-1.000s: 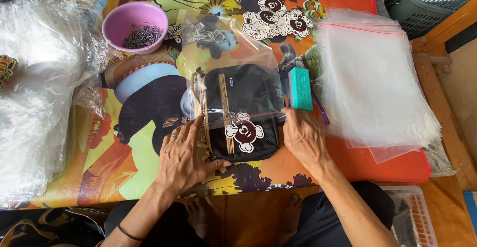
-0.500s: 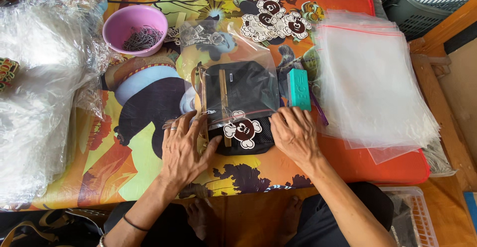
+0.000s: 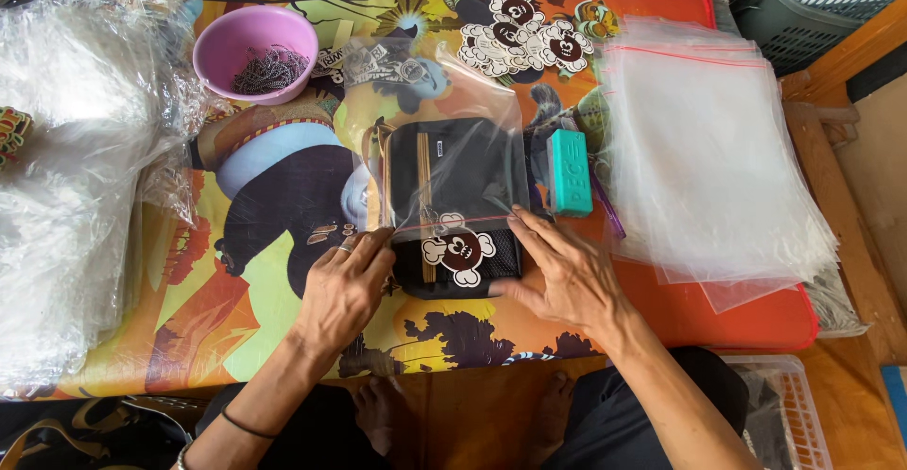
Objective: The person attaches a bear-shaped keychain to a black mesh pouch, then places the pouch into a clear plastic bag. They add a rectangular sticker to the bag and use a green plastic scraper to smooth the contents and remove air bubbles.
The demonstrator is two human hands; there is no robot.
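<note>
A black pouch with a cartoon charm lies on the colourful table cover, in front of me. A clear zip bag covers its far part; the pouch's near end sticks out of the bag's mouth. My left hand rests at the left corner of the bag's mouth, fingers on the plastic edge. My right hand grips the pouch's right side, with the index finger at the bag's mouth and the thumb on the pouch's near edge.
A pink bowl of small metal chains stands at the far left. More cartoon charms lie at the back. To the right are a teal box and a stack of clear zip bags. Crumpled plastic fills the left.
Both hands lay flat over the pouch's near end half a second ago; they have since drawn apart to its left and right sides. The pouch and bag stay in place.
</note>
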